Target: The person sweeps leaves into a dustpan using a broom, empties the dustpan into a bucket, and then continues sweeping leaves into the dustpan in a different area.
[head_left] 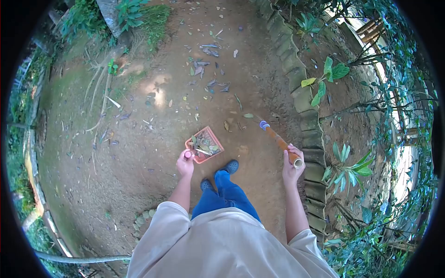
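My left hand (pixel 185 162) is closed round the pinkish end of a handle, at the near left edge of an orange-red dustpan (pixel 219 144). Dry leaves and light-coloured bits (pixel 204 144) lie inside the dustpan. On the right, my right hand (pixel 293 167) grips an orange-brown tube-like handle (pixel 277 139). Its near end is round and pale, and a blue-and-white band (pixel 264 125) is at its far end. What lies beyond that band is too thin to make out.
Scattered dry leaves (pixel 211 50) lie on the dirt path ahead. A scalloped edging (pixel 311 121) runs along the right, with plants (pixel 353 169) beyond it. Tree roots (pixel 99 92) cross the ground at left, near a trunk (pixel 110 16). My shoes (pixel 232 166) are just behind the dustpan.
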`<act>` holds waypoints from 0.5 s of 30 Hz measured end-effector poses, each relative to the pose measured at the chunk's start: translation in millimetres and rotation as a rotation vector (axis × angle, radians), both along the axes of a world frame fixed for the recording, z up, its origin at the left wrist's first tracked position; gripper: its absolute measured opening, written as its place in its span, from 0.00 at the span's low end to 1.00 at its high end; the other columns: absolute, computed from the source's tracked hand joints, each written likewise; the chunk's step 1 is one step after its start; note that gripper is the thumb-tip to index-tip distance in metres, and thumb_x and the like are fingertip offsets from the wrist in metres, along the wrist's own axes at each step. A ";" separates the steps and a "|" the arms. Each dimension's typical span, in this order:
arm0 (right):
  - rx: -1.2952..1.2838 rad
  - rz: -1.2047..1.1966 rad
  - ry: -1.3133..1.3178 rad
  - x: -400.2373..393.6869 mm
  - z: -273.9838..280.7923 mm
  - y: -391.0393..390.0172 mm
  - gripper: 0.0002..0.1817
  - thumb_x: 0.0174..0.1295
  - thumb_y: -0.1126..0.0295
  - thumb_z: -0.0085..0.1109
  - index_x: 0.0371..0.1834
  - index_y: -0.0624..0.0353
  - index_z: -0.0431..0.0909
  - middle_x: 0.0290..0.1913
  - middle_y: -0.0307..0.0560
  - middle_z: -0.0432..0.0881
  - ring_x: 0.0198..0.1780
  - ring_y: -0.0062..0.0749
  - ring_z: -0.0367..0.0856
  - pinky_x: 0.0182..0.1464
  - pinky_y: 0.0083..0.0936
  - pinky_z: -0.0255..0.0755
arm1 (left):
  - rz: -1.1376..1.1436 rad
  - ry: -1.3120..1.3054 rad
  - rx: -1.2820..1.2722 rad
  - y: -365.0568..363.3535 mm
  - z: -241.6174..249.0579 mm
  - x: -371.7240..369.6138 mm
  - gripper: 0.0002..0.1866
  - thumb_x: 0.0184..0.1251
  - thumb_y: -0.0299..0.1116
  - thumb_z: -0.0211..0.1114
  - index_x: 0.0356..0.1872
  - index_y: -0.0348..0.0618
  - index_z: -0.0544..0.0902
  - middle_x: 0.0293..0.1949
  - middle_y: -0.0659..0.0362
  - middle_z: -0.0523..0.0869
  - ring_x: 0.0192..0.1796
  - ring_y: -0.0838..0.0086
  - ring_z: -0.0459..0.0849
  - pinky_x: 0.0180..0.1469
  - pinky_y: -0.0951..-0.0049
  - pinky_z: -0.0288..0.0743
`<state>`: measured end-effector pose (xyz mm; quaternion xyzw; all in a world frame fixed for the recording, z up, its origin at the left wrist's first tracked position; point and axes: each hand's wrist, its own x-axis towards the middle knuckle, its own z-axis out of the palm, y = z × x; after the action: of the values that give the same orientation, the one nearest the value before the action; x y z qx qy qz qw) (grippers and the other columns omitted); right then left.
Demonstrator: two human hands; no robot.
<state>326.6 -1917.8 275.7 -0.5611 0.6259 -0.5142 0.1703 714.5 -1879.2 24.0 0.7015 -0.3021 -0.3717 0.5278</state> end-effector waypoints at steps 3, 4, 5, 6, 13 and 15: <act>-0.018 0.007 0.024 -7.8 -9.5 -23.0 0.10 0.62 0.86 0.66 0.41 0.63 0.77 0.47 0.47 0.85 0.59 0.41 0.84 0.65 0.35 0.75 | -0.013 -0.004 -0.010 -23.1 -1.0 -6.2 0.22 0.56 0.14 0.73 0.54 0.36 0.84 0.47 0.57 0.88 0.50 0.73 0.86 0.55 0.72 0.80; -0.026 0.019 0.028 -10.3 -13.7 -31.1 0.10 0.61 0.86 0.67 0.41 0.63 0.77 0.47 0.48 0.86 0.60 0.42 0.85 0.65 0.36 0.75 | -0.010 -0.006 -0.017 -31.0 -1.6 -8.9 0.22 0.56 0.14 0.73 0.54 0.36 0.84 0.47 0.57 0.88 0.50 0.73 0.86 0.55 0.72 0.80; -0.018 0.034 0.036 -12.5 -18.8 -38.6 0.11 0.61 0.86 0.67 0.40 0.62 0.77 0.47 0.48 0.86 0.60 0.42 0.85 0.65 0.36 0.75 | -0.016 -0.024 0.011 -37.9 -2.6 -12.2 0.22 0.56 0.14 0.73 0.54 0.36 0.84 0.47 0.57 0.88 0.50 0.73 0.87 0.55 0.72 0.80; -0.009 0.050 0.041 -13.7 -24.3 -45.6 0.11 0.60 0.87 0.67 0.40 0.62 0.77 0.47 0.48 0.86 0.60 0.43 0.85 0.64 0.36 0.75 | -0.022 -0.043 0.041 -44.3 -3.2 -15.1 0.22 0.56 0.14 0.73 0.54 0.36 0.84 0.47 0.56 0.88 0.50 0.73 0.87 0.55 0.72 0.80; 0.149 0.166 -0.009 -12.7 -32.2 -60.8 0.12 0.57 0.88 0.67 0.37 0.61 0.77 0.45 0.47 0.87 0.60 0.44 0.85 0.64 0.37 0.76 | -0.018 -0.017 0.057 -73.4 -17.7 -33.6 0.22 0.56 0.15 0.74 0.53 0.38 0.85 0.45 0.57 0.90 0.48 0.75 0.87 0.55 0.72 0.80; 0.147 0.235 -0.003 -12.6 -18.6 -57.5 0.12 0.55 0.87 0.68 0.37 0.61 0.77 0.44 0.48 0.87 0.59 0.45 0.87 0.63 0.37 0.78 | -0.019 -0.052 0.065 -75.8 -22.3 -38.3 0.21 0.56 0.15 0.74 0.53 0.38 0.85 0.45 0.58 0.90 0.48 0.75 0.87 0.55 0.72 0.80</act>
<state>314.0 -1975.3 257.1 -0.6156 0.5917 -0.4444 0.2709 676.1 -1955.0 1.7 0.7247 -0.3101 -0.3680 0.4931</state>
